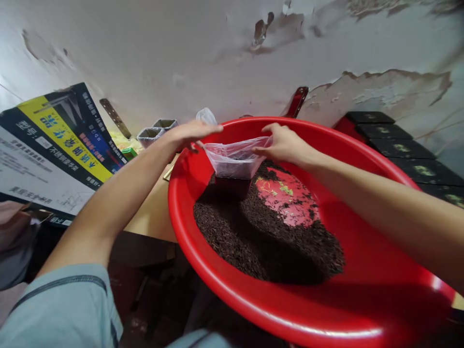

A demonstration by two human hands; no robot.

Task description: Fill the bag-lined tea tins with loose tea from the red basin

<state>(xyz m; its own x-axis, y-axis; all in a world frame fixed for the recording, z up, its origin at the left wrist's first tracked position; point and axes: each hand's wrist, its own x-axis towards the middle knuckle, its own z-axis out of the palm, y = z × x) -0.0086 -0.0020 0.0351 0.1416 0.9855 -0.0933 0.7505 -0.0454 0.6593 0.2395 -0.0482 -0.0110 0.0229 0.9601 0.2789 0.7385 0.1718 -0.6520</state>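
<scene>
A clear plastic bag (237, 159) lines a small dark box (234, 187), its mouth spread above the box rim. The box stands upright in a large red basin (366, 270), on loose dark dried leaves that look like tea (232, 227). My right hand (286, 145) grips the bag's right edge, thumb at the near side and fingers beyond. At the bag's left corner is my left hand (194, 133), one finger stretched out over the opening and the others lower, apart. Whether the left fingertips touch the film is hard to see.
Left of the basin, a printed carton (61, 150) leans on the tabletop (154, 220). Two bag-lined containers (155, 133) stand behind my left forearm. Several black boxes (402, 147) are lined up at the right by the peeling wall (174, 48). A dark red handle (297, 101) rises behind the basin.
</scene>
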